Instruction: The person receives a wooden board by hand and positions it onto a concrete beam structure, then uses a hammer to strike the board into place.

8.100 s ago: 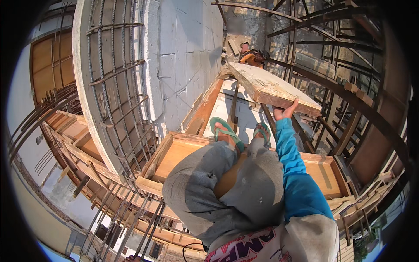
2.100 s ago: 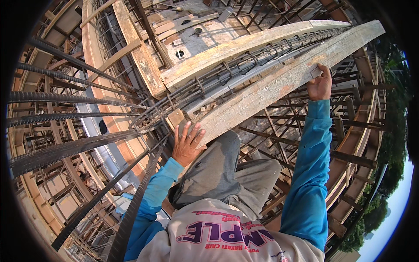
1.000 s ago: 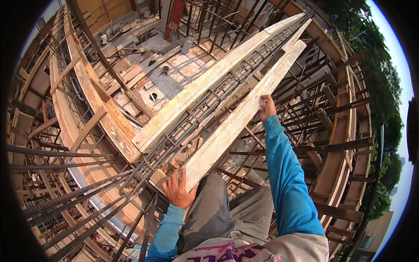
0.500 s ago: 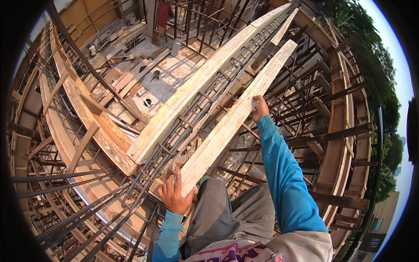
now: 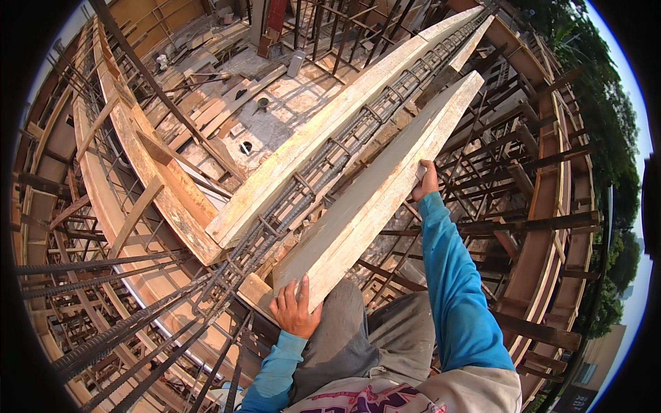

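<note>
A long wooden formwork panel (image 5: 372, 193) slants across the middle, its broad face showing toward the left and its thick edge toward me. Around its near end corner, my left hand (image 5: 296, 311) is closed on the wood. Farther along, my right hand (image 5: 427, 182) grips the outer edge, thumb on top and the other fingers mostly hidden. Just left of the panel, apart from it at its upper part, runs a rebar cage (image 5: 336, 150). A second long formwork board (image 5: 303, 148) stands along the cage's other side.
Thick rebar rods (image 5: 103, 344) jut in at lower left. Curved wooden beam forms (image 5: 162, 196) run along the left, and more forms (image 5: 536, 206) on the right above crossed props. Loose planks (image 5: 206, 117) lie on the lower floor. Trees (image 5: 606, 117) stand beyond.
The panel has tilted, so its broad face now shows where mostly its narrow edge did. Both hands have shifted slightly right with it, still gripping.
</note>
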Demonstrator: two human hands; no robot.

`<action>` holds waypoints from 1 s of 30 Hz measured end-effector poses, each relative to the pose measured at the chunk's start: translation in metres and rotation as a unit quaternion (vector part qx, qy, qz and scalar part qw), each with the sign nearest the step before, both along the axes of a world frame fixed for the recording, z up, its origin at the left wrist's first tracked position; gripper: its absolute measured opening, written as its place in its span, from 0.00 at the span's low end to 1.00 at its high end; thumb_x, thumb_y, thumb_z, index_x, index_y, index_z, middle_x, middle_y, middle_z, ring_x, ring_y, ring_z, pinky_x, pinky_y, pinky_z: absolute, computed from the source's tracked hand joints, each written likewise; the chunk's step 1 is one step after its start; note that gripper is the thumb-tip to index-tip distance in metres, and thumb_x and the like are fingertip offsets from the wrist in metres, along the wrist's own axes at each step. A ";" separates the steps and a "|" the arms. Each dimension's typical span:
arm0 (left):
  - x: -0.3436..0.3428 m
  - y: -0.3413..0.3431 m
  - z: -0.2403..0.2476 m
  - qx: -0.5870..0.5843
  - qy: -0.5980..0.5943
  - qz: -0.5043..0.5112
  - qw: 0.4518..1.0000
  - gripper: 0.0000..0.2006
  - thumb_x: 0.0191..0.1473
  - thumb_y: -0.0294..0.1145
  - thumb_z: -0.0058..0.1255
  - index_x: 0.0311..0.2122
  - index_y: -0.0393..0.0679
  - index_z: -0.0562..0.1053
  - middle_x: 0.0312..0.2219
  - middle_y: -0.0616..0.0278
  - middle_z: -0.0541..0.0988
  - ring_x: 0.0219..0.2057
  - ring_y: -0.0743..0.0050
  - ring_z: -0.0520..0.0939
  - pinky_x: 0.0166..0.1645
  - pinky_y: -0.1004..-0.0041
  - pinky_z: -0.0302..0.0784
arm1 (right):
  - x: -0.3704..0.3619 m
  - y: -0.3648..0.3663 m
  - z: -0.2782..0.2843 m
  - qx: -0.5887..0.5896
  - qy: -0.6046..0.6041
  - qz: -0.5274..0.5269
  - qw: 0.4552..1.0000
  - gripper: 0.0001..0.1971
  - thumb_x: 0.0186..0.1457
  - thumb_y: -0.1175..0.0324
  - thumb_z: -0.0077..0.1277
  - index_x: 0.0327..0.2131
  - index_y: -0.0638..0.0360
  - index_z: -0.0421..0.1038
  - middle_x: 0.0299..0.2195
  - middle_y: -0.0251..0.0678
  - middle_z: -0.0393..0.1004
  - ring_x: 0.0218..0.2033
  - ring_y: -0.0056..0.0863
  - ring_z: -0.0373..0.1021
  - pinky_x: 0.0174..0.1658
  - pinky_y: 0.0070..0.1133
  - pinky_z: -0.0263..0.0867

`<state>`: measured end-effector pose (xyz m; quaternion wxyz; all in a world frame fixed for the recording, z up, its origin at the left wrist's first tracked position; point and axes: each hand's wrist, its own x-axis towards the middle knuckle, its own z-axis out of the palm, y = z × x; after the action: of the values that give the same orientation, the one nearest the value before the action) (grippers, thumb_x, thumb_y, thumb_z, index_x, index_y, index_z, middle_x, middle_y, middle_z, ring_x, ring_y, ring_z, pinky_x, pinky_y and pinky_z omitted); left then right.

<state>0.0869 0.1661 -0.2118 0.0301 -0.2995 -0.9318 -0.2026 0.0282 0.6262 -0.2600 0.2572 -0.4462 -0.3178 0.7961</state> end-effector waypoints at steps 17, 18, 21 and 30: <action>0.000 0.000 -0.004 -0.011 -0.052 0.006 0.999 0.41 0.31 0.42 0.66 0.56 0.52 0.66 0.48 0.58 0.68 0.49 0.58 0.68 0.49 0.58 0.56 | 0.016 0.007 -0.008 -0.027 -0.017 0.046 0.998 0.20 0.51 0.58 0.43 0.44 0.62 0.66 0.43 0.40 0.71 0.44 0.41 0.68 0.51 0.38 0.63; 0.000 0.001 -0.006 -0.001 -0.052 -0.008 0.999 0.41 0.31 0.42 0.66 0.56 0.52 0.66 0.48 0.58 0.68 0.49 0.58 0.68 0.49 0.58 0.56 | 0.021 0.012 -0.015 -0.022 -0.019 0.039 0.999 0.20 0.51 0.58 0.43 0.44 0.62 0.66 0.44 0.40 0.71 0.44 0.41 0.68 0.52 0.38 0.62; -0.002 -0.003 -0.006 0.004 -0.065 -0.015 0.998 0.40 0.32 0.42 0.66 0.57 0.53 0.65 0.48 0.58 0.68 0.49 0.59 0.68 0.49 0.58 0.56 | 0.023 0.019 -0.024 -0.034 -0.014 0.041 0.998 0.20 0.51 0.59 0.43 0.45 0.61 0.66 0.44 0.40 0.71 0.45 0.41 0.68 0.52 0.38 0.62; -0.030 -0.009 -0.006 0.018 -0.068 -0.009 0.997 0.39 0.32 0.42 0.66 0.56 0.54 0.67 0.47 0.59 0.68 0.49 0.58 0.67 0.49 0.59 0.56 | -0.006 0.033 -0.023 -0.015 -0.003 0.045 0.999 0.15 0.50 0.63 0.44 0.39 0.61 0.69 0.40 0.37 0.74 0.42 0.37 0.70 0.53 0.34 0.62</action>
<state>0.0565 0.1571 -0.2176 -0.0302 -0.2928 -0.9253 -0.2393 0.0224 0.6596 -0.2834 0.2133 -0.4379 -0.3265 0.8101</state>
